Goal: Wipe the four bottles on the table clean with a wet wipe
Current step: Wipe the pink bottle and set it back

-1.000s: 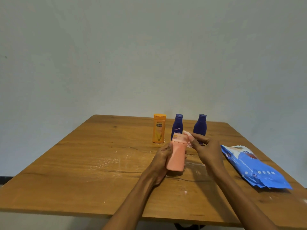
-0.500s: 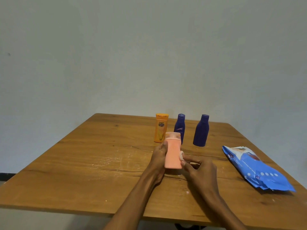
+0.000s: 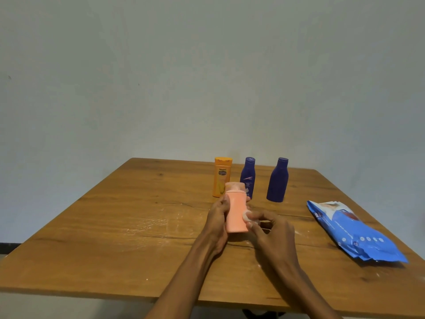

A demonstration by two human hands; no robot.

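Head view: the left hand (image 3: pixel 217 218) has its grip wrapped around a peach bottle (image 3: pixel 235 209), held upright just above the table (image 3: pixel 128 226). The right hand (image 3: pixel 274 229) pinches a small white wet wipe (image 3: pixel 247 216) against the bottle's right side. Behind stand an orange bottle (image 3: pixel 221 177) with a dark oval label too small to read, a blue bottle (image 3: pixel 248 176) whose label is also too blurred to read, and a second blue bottle (image 3: pixel 277 180) with no writing showing. At right lies a blue wipes pack (image 3: pixel 358 236); its white lettering cannot be made out. The wooden top shows pale scratches, smears and a dark crack line. A plain grey-white wall (image 3: pixel 207 77) rises behind.
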